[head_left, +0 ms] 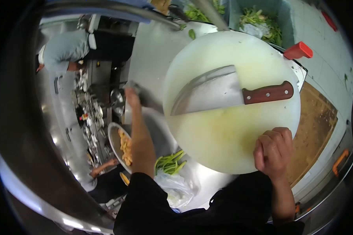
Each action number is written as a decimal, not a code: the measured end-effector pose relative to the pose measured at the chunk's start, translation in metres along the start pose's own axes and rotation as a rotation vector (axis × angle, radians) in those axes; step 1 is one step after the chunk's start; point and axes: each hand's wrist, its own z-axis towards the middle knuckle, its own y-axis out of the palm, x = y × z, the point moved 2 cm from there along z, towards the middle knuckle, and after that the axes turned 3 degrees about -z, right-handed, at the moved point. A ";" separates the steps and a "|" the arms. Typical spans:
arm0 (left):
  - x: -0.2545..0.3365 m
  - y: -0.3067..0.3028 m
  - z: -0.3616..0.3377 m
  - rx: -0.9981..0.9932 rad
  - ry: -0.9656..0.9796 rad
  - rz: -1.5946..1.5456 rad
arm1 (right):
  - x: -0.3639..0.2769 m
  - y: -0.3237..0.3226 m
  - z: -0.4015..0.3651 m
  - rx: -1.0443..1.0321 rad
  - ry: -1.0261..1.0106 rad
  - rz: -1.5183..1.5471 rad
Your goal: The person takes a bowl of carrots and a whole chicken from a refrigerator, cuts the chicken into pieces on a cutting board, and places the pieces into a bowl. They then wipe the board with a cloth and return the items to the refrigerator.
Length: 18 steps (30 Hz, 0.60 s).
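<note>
A large cleaver with a brown wooden handle (267, 93) and a broad steel blade (211, 92) lies flat on a round white cutting board (223, 141). My right hand (276, 150) rests curled in a loose fist on the board's near right edge, below the handle and apart from it. My left hand (132, 97) is stretched out to the left, past the board, over the steel counter (155, 51). Motion blurs its fingers, and a grey smear overlaps them. Under my left forearm stands a metal bowl (113, 135) with orange-brown pieces of food (125, 147).
Green vegetable stalks (170, 162) lie by a clear plastic bag (176, 190) near my body. Bins with green trimmings (262, 25) stand beyond the board. A red plastic object (298, 51) sits at its far right. Two people (68, 49) work at the left counter.
</note>
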 end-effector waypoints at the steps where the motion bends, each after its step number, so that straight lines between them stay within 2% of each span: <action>1: 0.037 0.013 -0.031 -0.074 0.028 0.028 | -0.001 0.001 0.001 -0.001 -0.022 0.018; 2: 0.024 0.007 -0.039 -0.261 -0.241 -0.084 | -0.001 0.001 0.001 -0.004 -0.020 0.010; 3: 0.033 0.006 -0.067 -0.239 -0.236 -0.090 | -0.001 0.001 0.002 -0.008 -0.014 0.001; 5: 0.059 0.030 -0.156 -0.353 0.144 0.132 | 0.000 0.001 0.003 -0.017 -0.025 0.007; 6: 0.051 0.032 -0.183 -0.347 0.312 0.438 | -0.001 0.000 0.003 -0.031 -0.020 0.004; 8: 0.132 0.041 -0.254 -0.332 0.291 0.565 | -0.002 0.000 0.003 -0.038 -0.018 -0.005; 11: 0.148 0.032 -0.269 -0.410 0.287 0.513 | -0.001 0.001 0.003 -0.061 -0.025 -0.014; 13: 0.077 0.012 -0.220 -0.125 0.532 0.648 | 0.000 0.001 0.003 -0.067 -0.029 -0.025; 14: 0.074 0.009 -0.190 0.081 0.429 0.644 | 0.000 0.001 0.003 -0.076 -0.025 -0.028; 15: 0.034 0.000 -0.149 0.303 0.539 0.738 | 0.000 0.002 0.002 -0.086 -0.015 -0.034; 16: 0.004 -0.012 -0.103 0.373 0.251 0.875 | 0.000 0.003 0.003 -0.075 -0.015 -0.057; 17: 0.019 -0.012 -0.073 0.443 -0.089 0.754 | -0.001 0.004 0.005 -0.075 -0.004 -0.084; 18: 0.046 -0.005 -0.052 0.431 -0.198 0.664 | -0.002 0.004 0.006 -0.085 0.002 -0.096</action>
